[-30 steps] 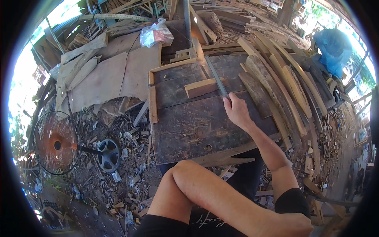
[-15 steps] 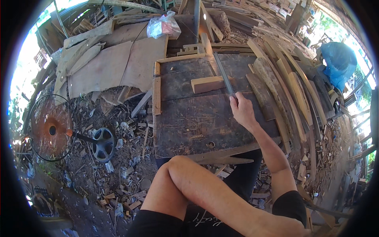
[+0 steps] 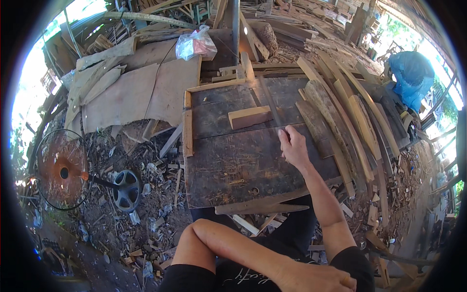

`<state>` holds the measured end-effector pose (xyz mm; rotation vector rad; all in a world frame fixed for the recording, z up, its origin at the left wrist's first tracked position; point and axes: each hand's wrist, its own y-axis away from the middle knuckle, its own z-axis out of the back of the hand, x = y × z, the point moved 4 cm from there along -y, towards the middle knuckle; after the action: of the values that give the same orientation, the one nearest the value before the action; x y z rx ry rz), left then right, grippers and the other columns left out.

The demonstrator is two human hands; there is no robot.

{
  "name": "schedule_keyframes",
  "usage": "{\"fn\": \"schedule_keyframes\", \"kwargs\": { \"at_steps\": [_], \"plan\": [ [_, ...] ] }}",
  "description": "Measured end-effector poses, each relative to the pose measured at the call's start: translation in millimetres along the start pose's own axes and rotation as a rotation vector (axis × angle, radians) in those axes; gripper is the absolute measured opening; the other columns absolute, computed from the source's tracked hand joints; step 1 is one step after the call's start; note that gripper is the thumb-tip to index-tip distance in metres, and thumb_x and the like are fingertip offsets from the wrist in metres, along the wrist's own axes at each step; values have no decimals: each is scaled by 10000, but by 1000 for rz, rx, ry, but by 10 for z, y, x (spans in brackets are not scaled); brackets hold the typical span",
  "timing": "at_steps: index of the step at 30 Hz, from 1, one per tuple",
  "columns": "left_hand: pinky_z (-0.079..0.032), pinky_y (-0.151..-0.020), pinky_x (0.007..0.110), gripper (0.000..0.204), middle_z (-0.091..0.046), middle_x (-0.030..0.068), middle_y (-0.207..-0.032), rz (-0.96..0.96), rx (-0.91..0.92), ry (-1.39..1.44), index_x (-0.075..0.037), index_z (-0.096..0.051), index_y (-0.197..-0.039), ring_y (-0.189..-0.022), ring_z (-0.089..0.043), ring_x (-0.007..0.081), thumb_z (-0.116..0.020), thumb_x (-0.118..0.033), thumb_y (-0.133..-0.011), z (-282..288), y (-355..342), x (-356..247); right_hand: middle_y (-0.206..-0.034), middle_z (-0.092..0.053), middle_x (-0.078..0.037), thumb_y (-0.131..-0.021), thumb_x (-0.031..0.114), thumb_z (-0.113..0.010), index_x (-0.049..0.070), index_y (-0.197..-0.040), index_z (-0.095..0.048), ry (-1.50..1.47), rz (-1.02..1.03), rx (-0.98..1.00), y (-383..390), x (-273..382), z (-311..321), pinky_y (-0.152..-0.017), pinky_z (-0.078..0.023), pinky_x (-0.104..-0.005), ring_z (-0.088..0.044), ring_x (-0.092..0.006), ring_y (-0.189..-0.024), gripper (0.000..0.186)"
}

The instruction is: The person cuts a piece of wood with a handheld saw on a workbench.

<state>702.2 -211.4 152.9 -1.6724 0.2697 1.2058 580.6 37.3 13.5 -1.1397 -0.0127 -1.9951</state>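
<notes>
in the head view, the right hand is over the right part of a dark wooden bench top, its fingers curled around the near end of a long thin strip that points away to the far side. the strip lies just right of a wooden block; whether they touch, i cannot tell. the left hand is at the near edge, the forearm folded across the body; whether it grips anything, i cannot tell. long planks lie right of the block, a fan stands left, and a clear plastic bag sits far left of the strip.
</notes>
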Motion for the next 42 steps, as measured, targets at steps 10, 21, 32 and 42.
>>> {"fn": "schedule_keyframes", "kwargs": {
  "at_steps": [10, 21, 32, 42],
  "plan": [
    [-513, -713, 356, 119, -661, 119, -851, 126, -1206, -1420, -42, -675, -931, -803, -654, 284, -611, 3, -842, 2213, 976, 104, -654, -573, -239, -956, 194, -538, 7, -852, -493, -125, -85, -108, 57, -66, 40, -551, -449, -485, -589, -460, -649, 218],
    [-426, -748, 468, 271, -634, 100, -914, 940, -1268, -2155, -88, -660, -857, -870, -597, 317, -492, -291, -922, 3361, 1584, 490, -626, -618, -207, -949, 207, -505, 53, -893, -468, 238, 2, -137, 53, 95, -102, -547, -487, -535, -622, -426, -602, 167],
    [-411, -884, 459, 385, -610, 168, -1089, 1253, -1179, -1777, -48, -672, -1035, -1044, -556, 361, -451, -339, -915, 3446, 1684, 310, -626, -616, -199, -952, 183, -492, 38, -908, -445, 295, -20, -121, 18, 151, -191, -532, -490, -509, -630, -412, -598, 159],
    [-430, -851, 463, 393, -626, 208, -1110, 1171, -1182, -2009, -25, -708, -927, -1029, -572, 373, -451, -323, -922, 3408, 1562, 297, -647, -625, -192, -950, 169, -500, 48, -908, -448, 261, -26, -153, 53, 189, -138, -522, -487, -503, -632, -409, -610, 138]
  ]
}}
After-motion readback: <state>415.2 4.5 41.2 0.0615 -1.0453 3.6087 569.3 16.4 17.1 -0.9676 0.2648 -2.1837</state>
